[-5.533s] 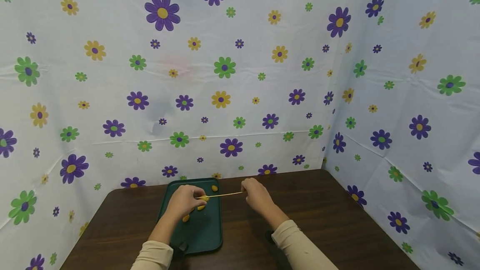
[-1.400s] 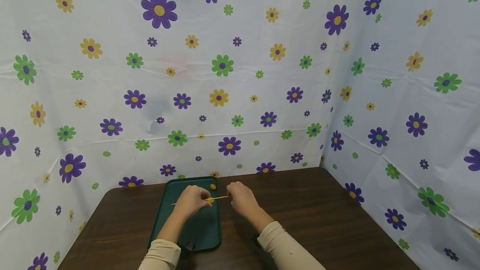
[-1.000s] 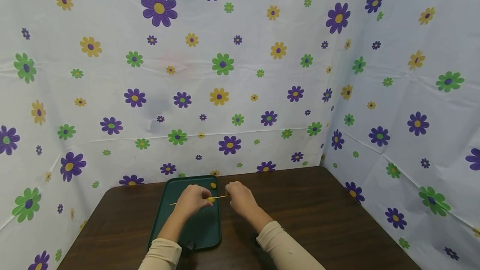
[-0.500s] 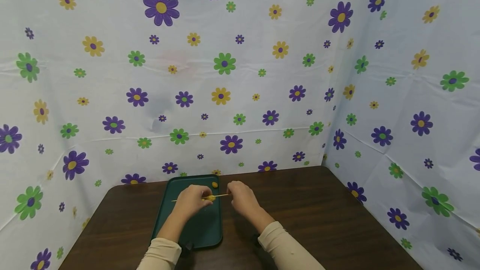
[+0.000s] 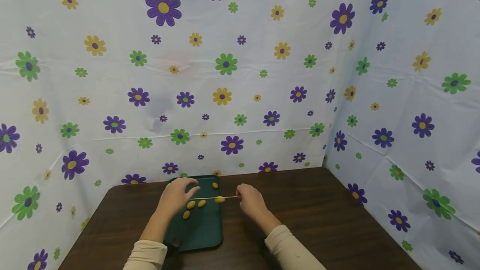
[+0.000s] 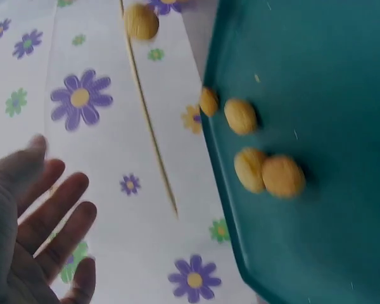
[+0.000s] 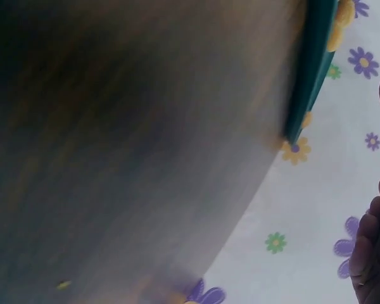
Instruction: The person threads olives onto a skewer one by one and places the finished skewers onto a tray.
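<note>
My right hand [image 5: 250,200] pinches the right end of a thin wooden skewer [image 5: 210,198], held level above the tray. One small yellow oval piece [image 5: 219,199], like a baby potato, is threaded on the skewer a short way from those fingers. To the left, my left hand [image 5: 176,195] is off the skewer, thumb and fingers spread with nothing between them. In the left wrist view the skewer's bare pointed end [image 6: 168,190] shows beside the spread left hand [image 6: 41,234]. The right wrist view catches the right hand [image 7: 373,244] only at its edge.
A dark green tray [image 5: 202,234] lies on the brown wooden table [image 5: 300,216], bearing several loose yellow oval pieces [image 5: 202,203]. Flower-printed white cloth [image 5: 240,95] hangs behind the table and at its right side.
My left hand has let go of the skewered piece and moved left, fingers opening. The right hand has shifted slightly right with the skewer, and the pieces on the tray are uncovered.
</note>
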Demonstrator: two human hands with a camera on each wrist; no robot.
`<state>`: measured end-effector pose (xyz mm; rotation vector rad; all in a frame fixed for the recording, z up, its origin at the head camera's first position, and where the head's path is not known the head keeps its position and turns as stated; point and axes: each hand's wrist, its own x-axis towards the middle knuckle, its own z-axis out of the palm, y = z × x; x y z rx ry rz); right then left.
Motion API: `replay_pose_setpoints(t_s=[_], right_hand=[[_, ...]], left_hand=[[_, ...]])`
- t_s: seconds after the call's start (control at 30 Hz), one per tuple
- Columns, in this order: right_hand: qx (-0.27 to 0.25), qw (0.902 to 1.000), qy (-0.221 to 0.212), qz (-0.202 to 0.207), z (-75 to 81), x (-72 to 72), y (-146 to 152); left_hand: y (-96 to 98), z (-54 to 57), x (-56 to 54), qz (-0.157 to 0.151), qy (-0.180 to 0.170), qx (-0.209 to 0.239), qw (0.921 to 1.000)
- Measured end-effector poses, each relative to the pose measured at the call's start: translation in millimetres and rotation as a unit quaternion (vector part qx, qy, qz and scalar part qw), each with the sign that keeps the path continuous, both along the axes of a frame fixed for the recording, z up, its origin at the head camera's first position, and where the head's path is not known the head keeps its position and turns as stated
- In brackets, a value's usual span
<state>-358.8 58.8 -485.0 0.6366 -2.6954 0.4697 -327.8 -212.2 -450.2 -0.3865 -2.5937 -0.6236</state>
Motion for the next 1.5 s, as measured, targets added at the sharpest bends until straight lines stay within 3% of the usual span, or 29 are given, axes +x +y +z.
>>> replay_pose_setpoints(t_s=[0.13,0.23,0.43,0.6,0.97,1.2,1.5], right_hand=[[-0.007,1.0000,0.002,-0.005,-4.7,-1.2,12],[-0.011,0.9999,-0.001,-0.010,-6.1,-3.7,21],[-0.024,0.9989,-0.013,-0.037,-5.3,-7.7,35],[-0.030,0.9986,-0.010,-0.042,-5.0,-10.2,41],[-0.033,0.9984,-0.012,-0.044,-0.8,-10.2,44],[-0.034,0.9988,-0.015,-0.033,-0.1,-10.7,45],[-0.039,0.9985,-0.031,-0.023,0.2,-10.8,44]], left_hand=[[-18.6,-8.0,-0.4,0.038,-0.029,0.009,0.9988],[-27.9,-15.1,1.9,0.055,-0.087,0.016,0.9946],[-30.6,-28.3,4.4,0.078,-0.224,0.029,0.9711],[-23.5,-37.7,4.4,0.102,-0.275,0.029,0.9557],[-10.1,-42.4,8.4,0.134,-0.282,0.010,0.9498],[-6.6,-48.2,11.3,0.103,-0.249,-0.003,0.9631],[-7.3,-48.7,9.5,0.094,-0.215,-0.002,0.9720]])
